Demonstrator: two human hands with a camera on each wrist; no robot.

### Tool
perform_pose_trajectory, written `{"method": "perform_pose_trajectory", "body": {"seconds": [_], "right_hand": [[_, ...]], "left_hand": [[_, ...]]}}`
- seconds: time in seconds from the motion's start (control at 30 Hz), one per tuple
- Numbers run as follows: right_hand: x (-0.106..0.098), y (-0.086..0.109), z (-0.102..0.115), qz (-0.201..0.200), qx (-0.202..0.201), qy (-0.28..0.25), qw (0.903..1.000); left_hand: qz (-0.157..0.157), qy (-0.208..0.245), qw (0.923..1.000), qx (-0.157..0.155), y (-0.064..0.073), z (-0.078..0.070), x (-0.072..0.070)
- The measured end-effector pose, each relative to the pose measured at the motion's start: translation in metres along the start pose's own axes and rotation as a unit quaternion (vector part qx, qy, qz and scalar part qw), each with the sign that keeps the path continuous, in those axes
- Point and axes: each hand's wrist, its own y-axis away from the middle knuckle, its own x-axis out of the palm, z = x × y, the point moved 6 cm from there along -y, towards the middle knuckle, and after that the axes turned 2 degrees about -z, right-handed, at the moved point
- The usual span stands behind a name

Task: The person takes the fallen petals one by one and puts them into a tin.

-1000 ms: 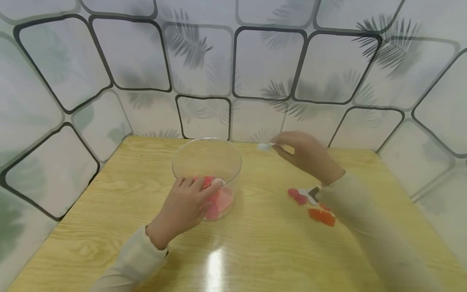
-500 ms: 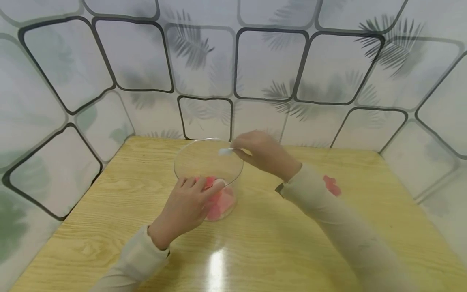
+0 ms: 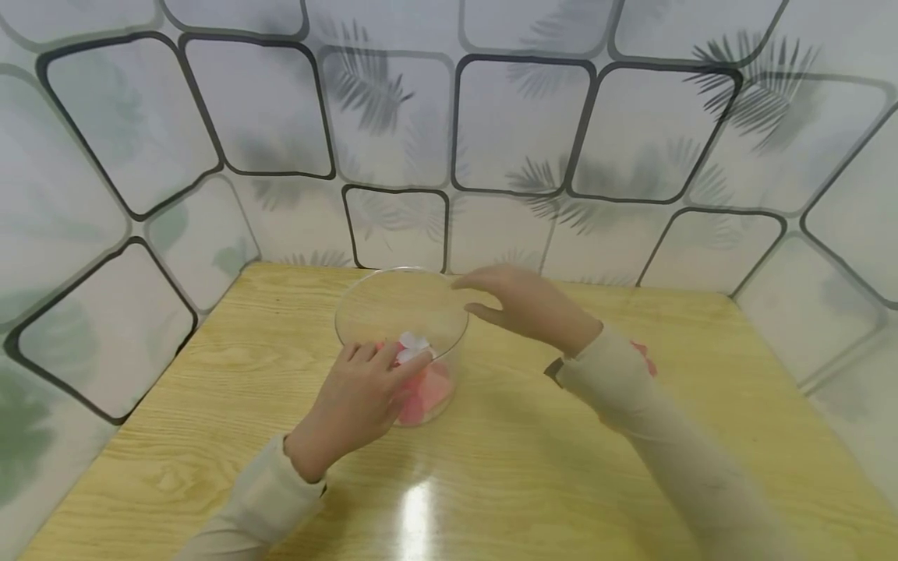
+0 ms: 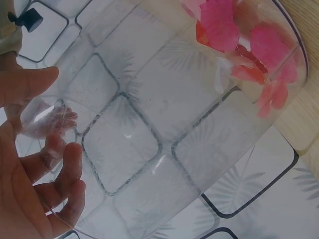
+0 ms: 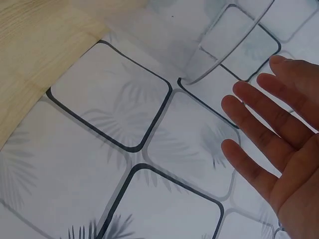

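Note:
A clear round container [image 3: 459, 382] stands on the wooden table, with pink and red petals [image 3: 426, 387] at its bottom. Near the top of these petals shows a white petal [image 3: 412, 347]. My left hand [image 3: 358, 389] grips the container's near side at the rim; the left wrist view has its curled fingers [image 4: 65, 184] at the clear wall, the thumb apart from them. By the right side of the rim hovers my right hand [image 3: 529, 308], thumb and fingers spread, holding nothing. The right wrist view shows its fingers [image 5: 269, 132] loosely extended near the rim.
A few pink petals [image 3: 644, 357] lie on the table [image 3: 512, 483], partly hidden by the right sleeve [image 3: 631, 389]. Other pieces seen earlier are behind that arm. A leaf-patterned wall covering [image 3: 519, 125] encloses the table at the back and both sides.
My right hand moved left to the container with a white petal and let it go; the petal is now inside. The thumb and fingers have parted. The left hand stayed put.

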Motion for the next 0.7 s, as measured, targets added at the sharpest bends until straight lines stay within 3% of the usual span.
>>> {"method": "perform_pose_trajectory", "body": {"seconds": [0.23,0.4,0.57,0.7], "right_hand": [[-0.017,0.041,-0.014,-0.033,0.001,0.03,0.999],[-0.014,0.076,-0.029,-0.018,0.023,0.051,0.9983],[0.006,0.114,-0.051,0.044,0.081,0.046,0.9947],[0.029,0.145,-0.072,0.11,0.14,0.05,0.9828]], "left_hand": [[0.001,0.006,1.0,-0.003,-0.001,0.0,-0.001],[0.006,0.015,0.9998,-0.007,0.0,0.0,0.0],[0.008,0.019,0.9997,-0.008,0.0,0.0,0.0],[0.004,0.018,0.9998,-0.006,0.0,0.0,0.001]]}}
